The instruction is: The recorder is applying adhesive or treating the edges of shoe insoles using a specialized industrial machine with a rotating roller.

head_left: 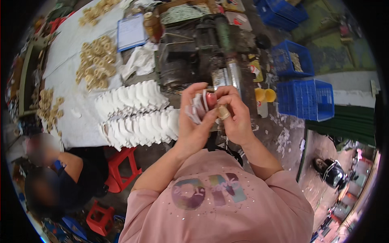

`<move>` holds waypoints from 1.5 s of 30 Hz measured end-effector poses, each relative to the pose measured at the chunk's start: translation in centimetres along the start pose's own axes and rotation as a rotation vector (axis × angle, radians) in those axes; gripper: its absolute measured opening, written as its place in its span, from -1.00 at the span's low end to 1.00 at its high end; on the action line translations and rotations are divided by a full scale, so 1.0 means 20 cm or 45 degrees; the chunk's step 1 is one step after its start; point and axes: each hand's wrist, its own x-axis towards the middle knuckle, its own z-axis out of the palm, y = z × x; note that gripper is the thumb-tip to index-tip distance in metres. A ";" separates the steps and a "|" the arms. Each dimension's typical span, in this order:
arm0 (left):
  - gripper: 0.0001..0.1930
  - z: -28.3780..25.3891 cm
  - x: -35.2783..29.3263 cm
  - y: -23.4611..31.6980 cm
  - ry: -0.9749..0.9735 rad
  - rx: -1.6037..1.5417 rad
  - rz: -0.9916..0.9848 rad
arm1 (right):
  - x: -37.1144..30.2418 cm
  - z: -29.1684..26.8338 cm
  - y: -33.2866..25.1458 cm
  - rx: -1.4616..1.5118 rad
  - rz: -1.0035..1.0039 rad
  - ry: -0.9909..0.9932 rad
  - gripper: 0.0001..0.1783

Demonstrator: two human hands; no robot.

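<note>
My two hands meet in front of my chest, over the near edge of the bench. My left hand (193, 128) is closed around several thin white curved strips (196, 110). A small red rounded piece (210, 99) shows between the fingers of both hands. My right hand (239, 118) is closed too, with bent fingertips against the red piece. By its thumb is a short tan tube-shaped piece (223, 112); I cannot tell whether it is held or worn. Left of my hands, white curved pieces (135, 128) lie in two overlapping rows on the white-covered table (77, 129).
Tan ring-shaped fittings (96, 60) lie in piles on the table, near a blue clipboard (131, 32). Dark machinery (178, 69) stands beyond my hands. Blue crates (306, 99) are at right, red stools (121, 170) at lower left. Another person (60, 182) is at left.
</note>
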 end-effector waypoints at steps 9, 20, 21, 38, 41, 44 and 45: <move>-0.48 -0.20 0.12 -0.09 -0.172 1.006 0.002 | 0.11 -0.61 0.09 -0.604 0.315 0.027 -0.89; -0.45 -0.05 0.08 -0.19 -0.407 1.343 0.039 | 0.11 -0.48 0.21 -0.984 0.095 -0.201 -0.84; -0.45 -0.09 0.07 -0.16 -0.354 1.369 0.032 | 0.12 -0.48 0.24 -0.879 0.125 -0.114 -0.81; -0.50 -1.97 -0.07 0.37 0.540 2.713 0.115 | 0.02 -0.50 0.22 -0.688 0.488 0.188 -0.82; -0.52 -2.00 -0.11 0.34 0.152 2.747 -0.268 | 0.00 -0.50 0.20 -0.772 0.426 0.199 -0.81; -0.59 -1.88 -0.08 0.41 0.066 2.820 -0.564 | 0.00 -0.49 0.18 -0.688 0.439 0.253 -0.80; -0.59 -1.83 -0.07 0.43 0.068 2.819 -0.560 | 0.01 -0.46 0.16 -0.645 0.427 0.263 -0.80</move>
